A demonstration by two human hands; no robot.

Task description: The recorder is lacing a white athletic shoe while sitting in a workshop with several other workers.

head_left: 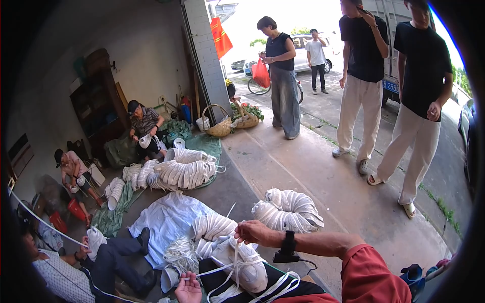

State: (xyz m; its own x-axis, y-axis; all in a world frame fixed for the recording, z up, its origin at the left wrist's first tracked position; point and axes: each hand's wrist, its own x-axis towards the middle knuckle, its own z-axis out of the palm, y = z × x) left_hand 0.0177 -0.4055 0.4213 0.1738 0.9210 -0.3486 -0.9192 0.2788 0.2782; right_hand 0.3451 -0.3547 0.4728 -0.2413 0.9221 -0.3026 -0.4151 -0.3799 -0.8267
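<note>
A white shoe (251,274) with a dotted toe rests on my lap, toe toward me, its white laces loosely crossed over it. Above its far end, my right hand (254,233) pinches a white lace (236,255) that hangs taut down to the shoe. My left hand (188,289) is palm up beside the shoe, fingers curled at the end of another lace stretch (212,271) running to the shoe. More loose laces (275,290) trail over the dark cloth on my lap. Just beyond lies a nested row of white shoe pieces (214,227).
A bundle of white laces (182,255) lies by a pale sheet (169,217). Nested white rolls (288,209) sit on the floor, with a larger pile (184,171) behind. A seated co-worker (65,272) is close at left; several people stand at the doorway near wicker baskets (220,129).
</note>
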